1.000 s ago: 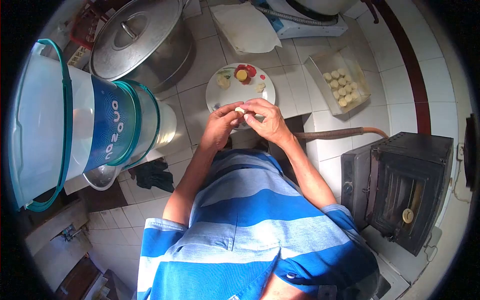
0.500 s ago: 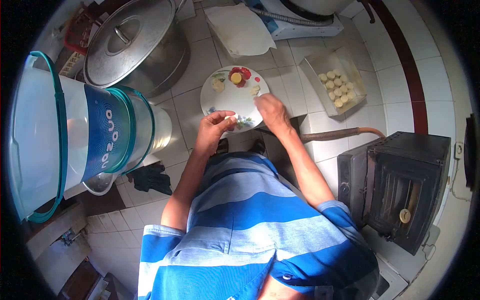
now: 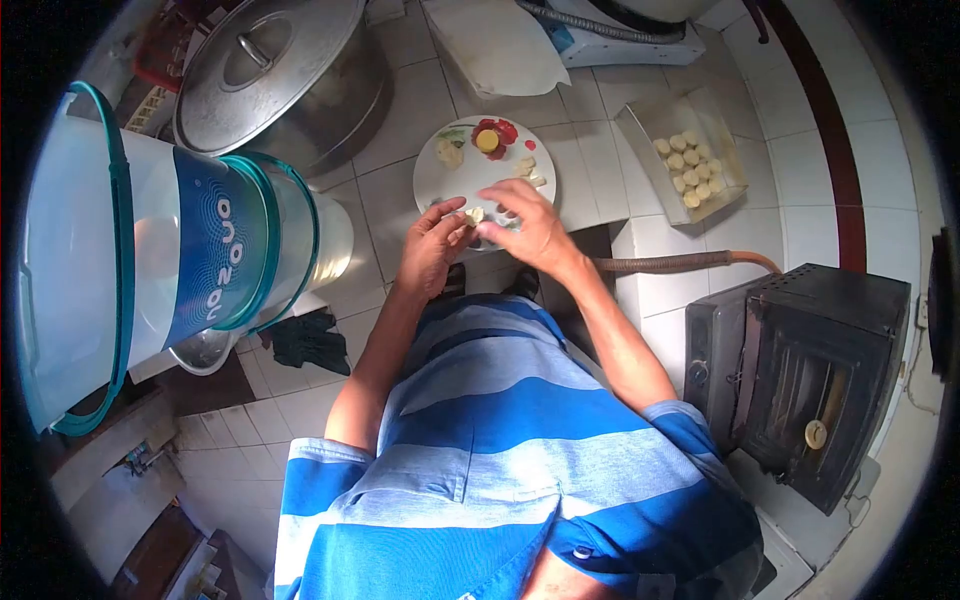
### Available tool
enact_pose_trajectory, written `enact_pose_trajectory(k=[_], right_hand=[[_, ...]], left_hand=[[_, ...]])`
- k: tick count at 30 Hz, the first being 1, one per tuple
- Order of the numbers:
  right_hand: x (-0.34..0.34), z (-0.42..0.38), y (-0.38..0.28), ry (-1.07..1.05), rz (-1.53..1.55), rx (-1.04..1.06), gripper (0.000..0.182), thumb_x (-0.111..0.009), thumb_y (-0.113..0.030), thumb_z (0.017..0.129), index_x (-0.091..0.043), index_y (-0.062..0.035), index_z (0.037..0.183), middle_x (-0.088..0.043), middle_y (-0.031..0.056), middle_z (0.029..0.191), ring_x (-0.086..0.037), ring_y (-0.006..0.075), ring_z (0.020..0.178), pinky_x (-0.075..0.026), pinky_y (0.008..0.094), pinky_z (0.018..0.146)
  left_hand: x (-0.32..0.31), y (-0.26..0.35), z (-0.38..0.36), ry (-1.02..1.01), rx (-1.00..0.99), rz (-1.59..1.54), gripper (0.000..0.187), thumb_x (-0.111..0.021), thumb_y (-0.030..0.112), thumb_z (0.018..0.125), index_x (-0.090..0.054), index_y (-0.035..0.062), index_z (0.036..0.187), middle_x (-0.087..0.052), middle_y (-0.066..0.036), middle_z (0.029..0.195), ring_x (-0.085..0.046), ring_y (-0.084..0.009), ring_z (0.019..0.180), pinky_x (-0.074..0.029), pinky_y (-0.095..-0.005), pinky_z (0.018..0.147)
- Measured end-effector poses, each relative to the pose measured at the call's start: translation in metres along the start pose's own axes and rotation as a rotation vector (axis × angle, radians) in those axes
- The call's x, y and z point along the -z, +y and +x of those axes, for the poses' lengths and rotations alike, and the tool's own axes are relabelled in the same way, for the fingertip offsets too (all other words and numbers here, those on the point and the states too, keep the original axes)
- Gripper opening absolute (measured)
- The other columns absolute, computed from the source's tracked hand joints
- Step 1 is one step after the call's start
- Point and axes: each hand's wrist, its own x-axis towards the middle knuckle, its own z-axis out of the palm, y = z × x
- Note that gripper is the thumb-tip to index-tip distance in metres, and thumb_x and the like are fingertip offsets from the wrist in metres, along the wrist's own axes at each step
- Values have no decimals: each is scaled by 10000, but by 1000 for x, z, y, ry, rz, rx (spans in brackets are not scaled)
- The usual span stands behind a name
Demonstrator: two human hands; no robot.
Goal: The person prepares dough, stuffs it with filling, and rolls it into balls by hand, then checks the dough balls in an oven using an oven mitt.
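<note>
My left hand (image 3: 434, 245) and my right hand (image 3: 523, 224) meet over the near edge of a white plate (image 3: 446, 181) on the tiled counter. Between their fingertips sits a small pale piece of dough (image 3: 474, 215); both hands pinch it. On the plate lie more pale dough bits (image 3: 527, 167), a lump (image 3: 450, 154) at the left, and a yellow disc on a red shape (image 3: 488, 137) at the far rim.
A clear tray (image 3: 650, 128) holding several round dough pieces sits to the right. A lidded metal pot (image 3: 270, 70) stands far left, a blue-banded water filter (image 3: 160, 250) near left, a black oven (image 3: 810, 380) at right with a hose (image 3: 670, 264). A white cloth (image 3: 495, 45) lies beyond the plate.
My right hand reached to the plate's right side, then came back to my left hand. Both hands now pinch the dough piece together again.
</note>
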Motion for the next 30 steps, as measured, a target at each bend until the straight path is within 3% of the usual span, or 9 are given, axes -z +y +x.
enact_pose_trajectory(k=[2,9,11,12,14,15,18,25,30], right_hand=[[-16,0,3,14,41,154,352,-773,-160,852,-707,-51,1180,-679,153,1116,-699,311,974,-579,374,804],[-40,12,35,151,10,11,248,-714,-88,867,-723,-31,1108,-683,138,1037,-671,354,973,-551,419,852],[-45,14,51,152,-187,66,261,-706,-87,863,-722,-36,1118,-676,139,1042,-659,354,971,-541,431,866],[-44,16,48,147,-384,121,274,-699,-86,859,-722,-42,1128,-669,139,1048,-648,354,970,-531,442,879],[-40,8,42,195,-321,98,291,-692,-92,856,-719,-51,1143,-656,144,1086,-627,360,1009,-512,452,914],[-37,4,37,251,-257,71,308,-686,-98,853,-717,-60,1157,-644,149,1125,-607,365,1048,-493,463,948],[-22,-6,35,221,-455,106,329,-675,-101,850,-709,-57,1174,-612,168,1200,-572,371,1111,-467,470,988],[-24,-19,33,-4,-715,117,498,-652,-128,864,-604,-191,1355,-403,218,1529,-321,471,1444,-276,603,1199],[-22,-18,33,-43,-772,81,520,-649,-160,881,-579,-212,1393,-378,219,1554,-267,476,1488,-200,634,1226]], left_hand=[[5,-2,2,-35,-10,-21,394,-611,63,1011,-495,-67,1364,-664,-163,1166,-691,-230,1075,-587,-313,922],[0,-3,-1,130,-100,181,402,-655,112,993,-547,-40,1348,-677,-131,1166,-708,-200,980,-583,-315,844],[9,-11,3,107,-321,791,417,-705,180,952,-612,9,1321,-645,-192,1254,-666,-308,1110,-544,-425,958],[8,-12,2,106,-321,792,417,-705,180,952,-612,9,1321,-645,-192,1254,-666,-308,1110,-544,-425,958],[2,-21,0,191,-952,1666,447,-743,248,900,-659,68,1301,-549,-270,1391,-520,-441,1287,-412,-556,1102],[0,-23,0,132,-804,1655,497,-720,314,906,-634,113,1353,-407,-317,1514,-317,-520,1428,-261,-630,1181],[-7,-28,5,111,-777,1785,539,-677,364,937,-590,132,1415,-323,-309,1577,-256,-531,1474,-249,-651,1185],[-2,-33,9,98,-732,1879,574,-624,408,966,-541,163,1478,-285,-309,1602,-202,-525,1508,-217,-647,1206],[1,-28,7,75,-740,1860,557,-608,396,978,-539,173,1484,-276,-291,1618,-196,-514,1516,-207,-636,1217]])
